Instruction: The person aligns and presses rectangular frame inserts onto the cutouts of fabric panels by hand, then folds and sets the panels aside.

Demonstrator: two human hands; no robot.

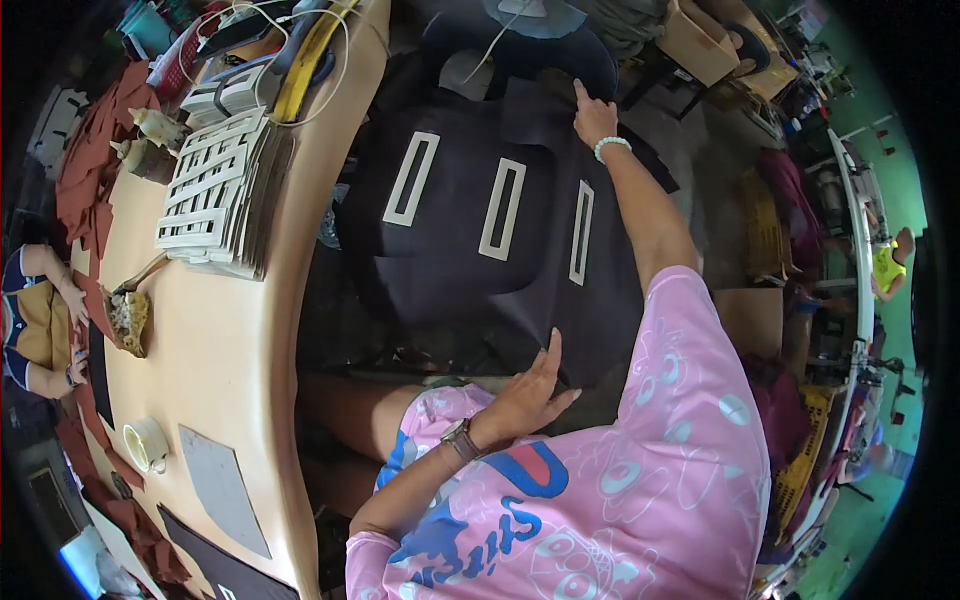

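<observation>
A dark fabric piece (pixel 450 270) is spread in front of me, draped over a support that I cannot make out. On it lie three pale, narrow frame-shaped strips: a left strip (pixel 390 216), a middle strip (pixel 486 248) and a right strip (pixel 575 272). My left hand (pixel 525 395), below a wristwatch, is at the fabric's near edge, index finger stretched out and thumb apart. At the far right edge is my right hand (pixel 597 120), wearing a beaded bracelet (pixel 612 146). Its index finger points forward; the other fingers are partly bent and touch the fabric.
To my left, a long tan table (pixel 210 350) bears a stack of slotted pale templates (pixel 215 195), a cup (pixel 146 446), a brush (pixel 130 310) and a grey sheet (pixel 225 490). Another person's hands (pixel 75 300) are across it. Cardboard boxes (pixel 695 45) stand far right.
</observation>
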